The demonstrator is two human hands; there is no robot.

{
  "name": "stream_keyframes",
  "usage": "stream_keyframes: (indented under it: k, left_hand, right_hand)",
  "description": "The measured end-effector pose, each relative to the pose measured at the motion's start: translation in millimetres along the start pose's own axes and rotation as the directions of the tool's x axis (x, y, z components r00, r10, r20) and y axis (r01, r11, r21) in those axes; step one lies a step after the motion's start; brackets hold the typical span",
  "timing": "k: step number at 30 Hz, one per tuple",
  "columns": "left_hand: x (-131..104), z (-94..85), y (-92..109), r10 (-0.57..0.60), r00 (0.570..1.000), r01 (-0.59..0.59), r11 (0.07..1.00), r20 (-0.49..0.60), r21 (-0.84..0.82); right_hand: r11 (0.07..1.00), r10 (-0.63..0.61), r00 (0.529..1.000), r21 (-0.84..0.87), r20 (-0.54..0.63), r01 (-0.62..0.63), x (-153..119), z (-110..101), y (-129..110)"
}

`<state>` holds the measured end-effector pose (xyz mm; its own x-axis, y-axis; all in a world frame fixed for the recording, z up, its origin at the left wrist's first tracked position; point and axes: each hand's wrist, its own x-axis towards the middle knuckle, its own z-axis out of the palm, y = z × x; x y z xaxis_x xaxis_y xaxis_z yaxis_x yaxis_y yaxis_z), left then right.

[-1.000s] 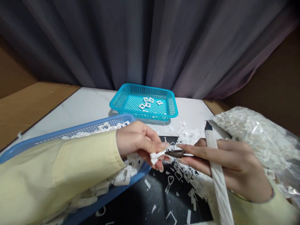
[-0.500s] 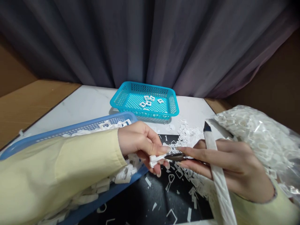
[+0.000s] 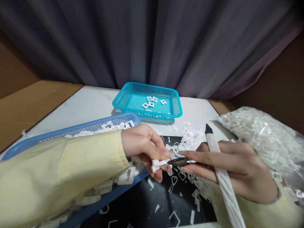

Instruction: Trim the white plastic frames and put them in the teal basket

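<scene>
My left hand (image 3: 150, 147) pinches a small white plastic part (image 3: 160, 164) between thumb and fingers. From the right, my right hand (image 3: 232, 167) reaches in with a dark pointed metal tool (image 3: 180, 161), like nippers, its tip touching the part; its handle is mostly hidden. A white-wrapped blade tool (image 3: 218, 161) with a dark slanted tip also lies across that hand, held between the fingers. Beneath both hands is a black mat (image 3: 142, 205) strewn with thin white scraps (image 3: 174, 218). Heaped white trimmings (image 3: 192, 137) lie just beyond the fingers.
A turquoise basket (image 3: 178, 110) at the back holds several small white square frames (image 3: 155, 99). Under my left forearm stands a blue basket (image 3: 78, 126) full of white parts (image 3: 125, 177). A clear bag (image 3: 266, 136) of white pieces is at the right. A grey curtain (image 3: 140, 41) hangs behind.
The white part has tilted slightly in my left fingers, and the dark tool's tip still meets it. The white-wrapped tool's tip has shifted a little left. The view has moved slightly.
</scene>
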<state>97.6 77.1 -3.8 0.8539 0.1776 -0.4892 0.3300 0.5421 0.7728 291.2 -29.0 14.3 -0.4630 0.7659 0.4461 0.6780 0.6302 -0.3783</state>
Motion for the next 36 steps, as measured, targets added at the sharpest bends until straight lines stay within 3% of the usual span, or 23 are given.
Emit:
stream_keyframes:
  k: [36]
  left_hand:
    - [2.1,-1.1,-0.8,-0.064,0.997,0.065,0.997,-0.033,0.047]
  right_hand:
    - [0.999,-0.003,1.000,0.053,-0.017,0.004,-1.3,4.3,6.1]
